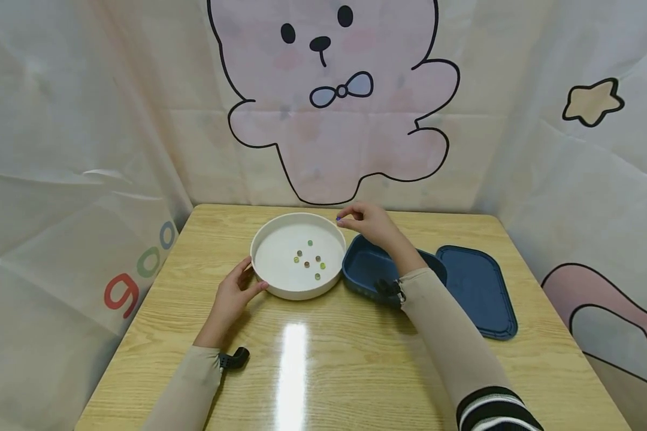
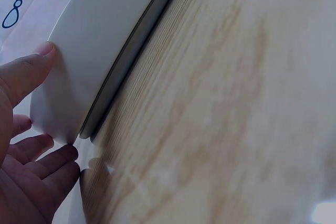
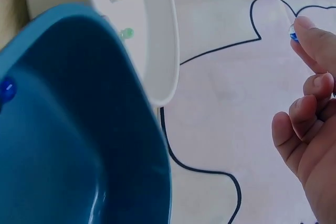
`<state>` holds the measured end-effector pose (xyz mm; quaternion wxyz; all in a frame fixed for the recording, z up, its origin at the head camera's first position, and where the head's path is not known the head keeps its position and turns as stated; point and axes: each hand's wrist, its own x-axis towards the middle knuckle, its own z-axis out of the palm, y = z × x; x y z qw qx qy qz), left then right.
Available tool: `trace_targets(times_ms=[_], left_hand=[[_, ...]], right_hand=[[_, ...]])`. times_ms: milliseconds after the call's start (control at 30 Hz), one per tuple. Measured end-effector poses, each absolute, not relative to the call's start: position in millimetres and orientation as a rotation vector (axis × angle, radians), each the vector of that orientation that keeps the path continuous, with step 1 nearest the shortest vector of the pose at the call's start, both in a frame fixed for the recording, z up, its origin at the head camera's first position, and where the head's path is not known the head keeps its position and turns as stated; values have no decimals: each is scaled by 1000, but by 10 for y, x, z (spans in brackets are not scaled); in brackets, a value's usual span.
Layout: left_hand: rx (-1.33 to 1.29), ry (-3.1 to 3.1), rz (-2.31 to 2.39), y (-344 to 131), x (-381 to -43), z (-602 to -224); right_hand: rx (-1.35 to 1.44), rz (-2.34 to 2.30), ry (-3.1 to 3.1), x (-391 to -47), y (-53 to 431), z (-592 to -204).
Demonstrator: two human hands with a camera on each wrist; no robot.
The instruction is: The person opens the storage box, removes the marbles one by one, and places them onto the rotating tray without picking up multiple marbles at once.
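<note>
Between thumb and index finger, my right hand (image 1: 371, 226) pinches a small blue-and-clear marble (image 3: 293, 34). It is raised near the right far rim of a round white dish (image 1: 275, 248). Several greenish, yellowish and brownish marbles (image 1: 307, 264) lie on the dish's floor. My left hand (image 1: 233, 296) rests against the dish's outer left side, thumb on the near wall and fingers loosely spread lower down. Under my right forearm stands a dark blue rectangular container (image 1: 362, 266). A deep blue marble (image 3: 7, 89) shows inside it in the right wrist view; my forearm covers part of its interior.
A flat dark blue lid (image 1: 480, 287) lies on the wooden table (image 1: 356, 371), right of the container. The container stands close against the dish's right side. Behind the table's far edge hangs a printed curtain (image 1: 334, 143), with more cloth along both sides.
</note>
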<state>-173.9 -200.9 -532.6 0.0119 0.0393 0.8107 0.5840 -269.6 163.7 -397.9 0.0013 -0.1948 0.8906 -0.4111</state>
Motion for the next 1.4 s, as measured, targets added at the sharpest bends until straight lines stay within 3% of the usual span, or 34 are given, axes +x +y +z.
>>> trace_targets(times_ms=[533, 1033, 1400], left_hand=[[125, 2568, 1792, -2020, -1736, -5338], [143, 2561, 1815, -2029, -1748, -5366], [160, 2563, 1823, -2025, -1740, -5369]], right_hand=[[-669, -1011, 2767, -3165, 1116, -3970], [-525, -1101, 2663, -3348, 986, -4245], [-507, -1082, 2656, -3404, 871, -4211]])
